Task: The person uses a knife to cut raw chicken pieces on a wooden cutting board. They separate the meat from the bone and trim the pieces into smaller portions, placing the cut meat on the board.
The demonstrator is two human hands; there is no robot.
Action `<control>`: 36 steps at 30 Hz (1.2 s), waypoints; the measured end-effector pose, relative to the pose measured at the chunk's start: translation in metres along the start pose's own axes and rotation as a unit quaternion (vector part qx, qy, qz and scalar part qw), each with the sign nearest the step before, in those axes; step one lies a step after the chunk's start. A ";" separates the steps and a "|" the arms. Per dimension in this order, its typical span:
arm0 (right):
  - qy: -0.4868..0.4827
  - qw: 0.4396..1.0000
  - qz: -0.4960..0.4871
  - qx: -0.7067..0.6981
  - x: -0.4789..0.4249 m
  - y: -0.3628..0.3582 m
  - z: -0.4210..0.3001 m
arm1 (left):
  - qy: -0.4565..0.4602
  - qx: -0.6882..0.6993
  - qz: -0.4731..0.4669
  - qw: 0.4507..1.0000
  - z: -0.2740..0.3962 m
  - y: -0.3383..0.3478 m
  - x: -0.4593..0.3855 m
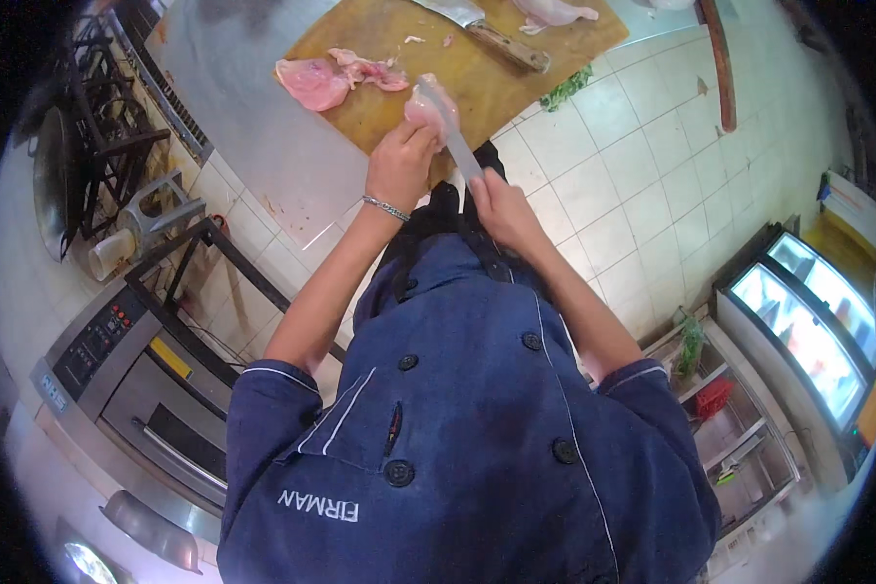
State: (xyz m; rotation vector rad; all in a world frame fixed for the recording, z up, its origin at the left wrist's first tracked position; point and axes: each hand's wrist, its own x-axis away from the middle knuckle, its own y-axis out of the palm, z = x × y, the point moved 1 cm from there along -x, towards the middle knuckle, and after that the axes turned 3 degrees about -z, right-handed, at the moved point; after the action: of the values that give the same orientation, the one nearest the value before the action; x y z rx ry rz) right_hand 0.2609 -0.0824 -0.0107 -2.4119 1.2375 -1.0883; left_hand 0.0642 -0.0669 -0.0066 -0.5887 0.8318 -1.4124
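Observation:
My right hand (pixel 504 208) is closed on the handle of a kitchen knife (pixel 461 150). Its blade lies along a piece of raw chicken (pixel 425 109) at the near edge of a worn yellow cutting board (pixel 474 87). With bent fingers, my left hand (pixel 403 164) grips that chicken piece from the near side. Left of it on the board rest a larger raw chicken piece (pixel 312 84) and a strip of skin and trimmings (pixel 372 71). A cleaver with a wooden handle (pixel 507 45) lies farther back, and another chicken piece (pixel 555 13) sits at the far edge.
The board stands on a metal table (pixel 248 124). Green leaves (pixel 566 89) show beyond its right edge. At left are a black wok (pixel 55 175), a metal machine part (pixel 153 219) and an oven (pixel 146 394). A lit display fridge (pixel 803 328) stands at right above the tiled floor (pixel 628 175).

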 end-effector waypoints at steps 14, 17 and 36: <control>0.000 0.999 -0.037 0.026 0.013 -0.002 0.000 | -0.023 0.019 0.047 0.998 0.000 -0.001 0.006; -0.028 0.999 -0.025 0.039 -0.017 -0.004 -0.009 | -0.018 0.007 0.010 1.000 0.004 -0.002 0.008; -0.023 0.991 -0.109 0.080 0.053 -0.037 0.044 | 0.195 -0.091 -0.134 0.967 -0.018 -0.025 -0.016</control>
State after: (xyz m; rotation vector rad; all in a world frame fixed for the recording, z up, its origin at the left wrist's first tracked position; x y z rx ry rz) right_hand 0.3340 -0.1056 0.0044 -2.4748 0.8530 -1.1346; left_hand 0.0354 -0.0510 0.0042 -0.5861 1.2395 -1.7431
